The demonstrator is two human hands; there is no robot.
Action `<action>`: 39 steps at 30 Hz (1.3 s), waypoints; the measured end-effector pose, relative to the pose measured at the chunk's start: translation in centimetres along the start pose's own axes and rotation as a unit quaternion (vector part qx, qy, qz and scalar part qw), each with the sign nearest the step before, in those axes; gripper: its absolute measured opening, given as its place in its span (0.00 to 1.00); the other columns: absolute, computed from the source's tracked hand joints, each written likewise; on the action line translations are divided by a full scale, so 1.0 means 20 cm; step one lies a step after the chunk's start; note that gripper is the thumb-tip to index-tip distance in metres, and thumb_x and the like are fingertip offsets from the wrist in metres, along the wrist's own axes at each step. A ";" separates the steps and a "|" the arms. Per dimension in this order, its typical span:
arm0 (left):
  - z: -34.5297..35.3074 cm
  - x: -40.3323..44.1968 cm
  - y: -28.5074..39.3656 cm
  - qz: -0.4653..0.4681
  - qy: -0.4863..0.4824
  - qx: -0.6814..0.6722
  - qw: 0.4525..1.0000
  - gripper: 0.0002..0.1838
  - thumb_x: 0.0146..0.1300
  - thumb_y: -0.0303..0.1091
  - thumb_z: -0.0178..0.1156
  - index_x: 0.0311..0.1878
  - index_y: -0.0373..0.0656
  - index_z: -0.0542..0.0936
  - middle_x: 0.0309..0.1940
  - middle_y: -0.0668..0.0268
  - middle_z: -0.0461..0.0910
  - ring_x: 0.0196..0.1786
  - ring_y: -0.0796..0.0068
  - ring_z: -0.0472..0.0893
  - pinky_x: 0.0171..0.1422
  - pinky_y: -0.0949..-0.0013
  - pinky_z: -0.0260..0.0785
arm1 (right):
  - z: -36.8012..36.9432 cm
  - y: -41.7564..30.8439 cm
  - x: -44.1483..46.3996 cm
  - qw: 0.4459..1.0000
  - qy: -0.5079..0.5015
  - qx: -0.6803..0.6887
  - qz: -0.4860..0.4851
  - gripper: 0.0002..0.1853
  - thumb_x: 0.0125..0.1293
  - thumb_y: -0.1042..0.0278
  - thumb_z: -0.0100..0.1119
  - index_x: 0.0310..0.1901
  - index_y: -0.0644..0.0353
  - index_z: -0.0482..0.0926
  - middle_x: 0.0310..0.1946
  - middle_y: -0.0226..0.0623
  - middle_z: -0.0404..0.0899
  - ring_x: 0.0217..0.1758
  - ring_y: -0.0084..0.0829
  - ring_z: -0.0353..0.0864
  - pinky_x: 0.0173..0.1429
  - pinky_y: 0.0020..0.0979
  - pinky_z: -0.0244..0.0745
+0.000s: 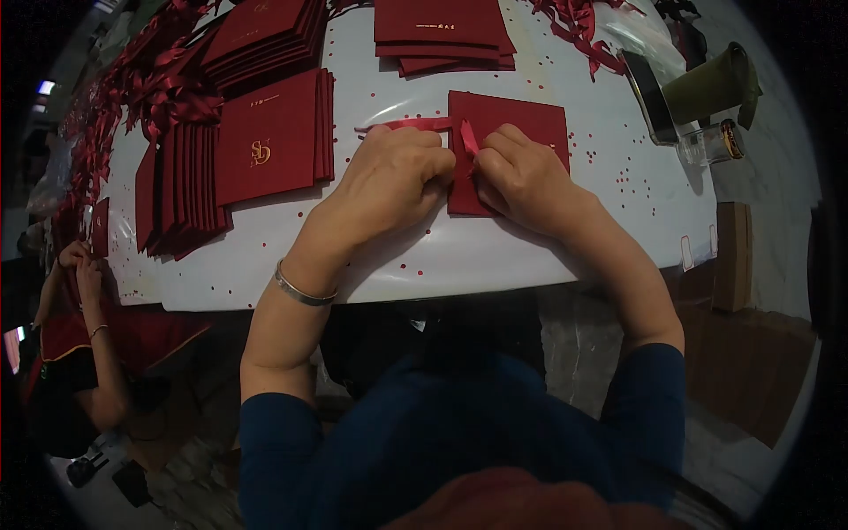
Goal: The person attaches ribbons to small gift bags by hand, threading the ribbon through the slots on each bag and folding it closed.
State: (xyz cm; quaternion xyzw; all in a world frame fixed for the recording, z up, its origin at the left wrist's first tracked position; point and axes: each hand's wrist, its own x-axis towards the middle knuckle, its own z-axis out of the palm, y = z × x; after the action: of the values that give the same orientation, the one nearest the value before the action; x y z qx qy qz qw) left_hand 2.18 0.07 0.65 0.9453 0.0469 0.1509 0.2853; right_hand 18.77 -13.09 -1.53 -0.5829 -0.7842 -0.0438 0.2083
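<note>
A dark red folder (530, 119) lies on the white table in front of me, with a shiny red ribbon (415, 123) at its left part. My left hand (389, 181) is closed at the folder's left edge, fingers curled on the ribbon, whose loose end sticks out leftward above the knuckles. Over the folder's middle, my right hand (526, 177) is pinched beside an upright piece of the same ribbon. The fingertips of both hands are partly hidden, and a short gap separates the hands.
Stacks of red folders (274, 141) stand at the left, another stack (442, 31) at the back. Red ribbons (177, 97) are heaped at the far left. A phone (647, 95) and a green cup (707, 88) sit at the right. A co-worker's hands (84, 265) show at the left.
</note>
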 end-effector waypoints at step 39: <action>0.03 -0.05 -0.03 -0.063 0.094 0.236 0.965 0.04 0.53 0.29 0.62 0.28 0.44 0.76 0.29 0.65 0.75 0.38 0.64 0.75 0.43 0.58 0.60 | 0.02 0.00 0.03 0.997 0.066 -0.035 -0.038 0.10 0.48 0.72 0.64 0.32 0.61 0.75 0.30 0.37 0.73 0.37 0.37 0.75 0.36 0.35 0.75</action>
State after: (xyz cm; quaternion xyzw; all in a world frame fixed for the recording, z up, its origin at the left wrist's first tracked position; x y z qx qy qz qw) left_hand 1.48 0.03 -0.47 0.9626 0.1669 0.2057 0.0578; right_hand 18.58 -12.42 -1.61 -0.5559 -0.7881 -0.1176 0.2367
